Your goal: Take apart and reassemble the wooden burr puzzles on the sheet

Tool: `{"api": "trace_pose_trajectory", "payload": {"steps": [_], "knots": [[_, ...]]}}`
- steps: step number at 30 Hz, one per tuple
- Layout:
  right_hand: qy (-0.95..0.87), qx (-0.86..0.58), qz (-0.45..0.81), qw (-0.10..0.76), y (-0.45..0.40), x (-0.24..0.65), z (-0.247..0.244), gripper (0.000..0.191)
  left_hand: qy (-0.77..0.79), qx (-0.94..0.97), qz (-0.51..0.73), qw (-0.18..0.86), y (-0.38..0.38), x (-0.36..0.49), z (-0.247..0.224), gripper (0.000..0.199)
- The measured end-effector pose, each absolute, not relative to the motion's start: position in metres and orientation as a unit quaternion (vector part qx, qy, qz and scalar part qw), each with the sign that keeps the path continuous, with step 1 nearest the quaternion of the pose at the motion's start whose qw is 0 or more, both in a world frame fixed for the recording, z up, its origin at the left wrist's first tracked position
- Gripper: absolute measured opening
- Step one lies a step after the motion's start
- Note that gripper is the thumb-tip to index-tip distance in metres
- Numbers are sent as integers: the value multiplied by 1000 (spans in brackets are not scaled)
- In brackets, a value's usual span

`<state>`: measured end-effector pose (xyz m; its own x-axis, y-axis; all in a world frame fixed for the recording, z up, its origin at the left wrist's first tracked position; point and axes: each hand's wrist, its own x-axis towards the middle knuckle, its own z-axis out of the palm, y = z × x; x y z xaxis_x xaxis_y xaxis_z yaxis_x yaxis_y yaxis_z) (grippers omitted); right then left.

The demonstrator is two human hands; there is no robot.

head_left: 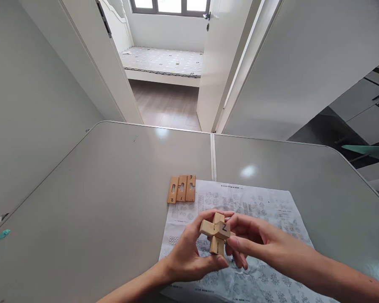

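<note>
A wooden burr puzzle (217,229) of interlocking light blocks is held up above a printed sheet, with a dark mark like a 2 or Z on one block end. My left hand (196,248) grips it from the left, thumb low and fingers behind the top. From the right, my right hand (251,237) pinches it, thumb at its right side; some of those fingertips are hidden behind the wood. The creased instruction sheet (262,261) lies under both hands, covered in small diagrams. Three flat slotted wooden pieces (181,189) with handwritten digits lie side by side at its upper left corner.
The glossy grey table (107,202) has a seam strip (213,158) running away from me. Beyond its far edge, an open door (222,59) shows a bed (164,59) under a window. A small teal bit (4,234) is at the far left.
</note>
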<state>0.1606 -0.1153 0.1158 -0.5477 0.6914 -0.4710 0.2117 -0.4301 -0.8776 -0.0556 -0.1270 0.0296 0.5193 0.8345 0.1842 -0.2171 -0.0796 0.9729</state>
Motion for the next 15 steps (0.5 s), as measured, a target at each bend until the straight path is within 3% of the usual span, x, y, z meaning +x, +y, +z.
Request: {"api": "trace_pose_trajectory", "payload": {"steps": [6, 15], "knots": [[-535, -365, 759, 70, -108, 161, 118, 38, 227, 599, 380, 668, -124, -55, 34, 87], [-634, -415, 638, 133, -110, 159, 105, 34, 244, 640, 426, 591, -118, -59, 35, 72]]}}
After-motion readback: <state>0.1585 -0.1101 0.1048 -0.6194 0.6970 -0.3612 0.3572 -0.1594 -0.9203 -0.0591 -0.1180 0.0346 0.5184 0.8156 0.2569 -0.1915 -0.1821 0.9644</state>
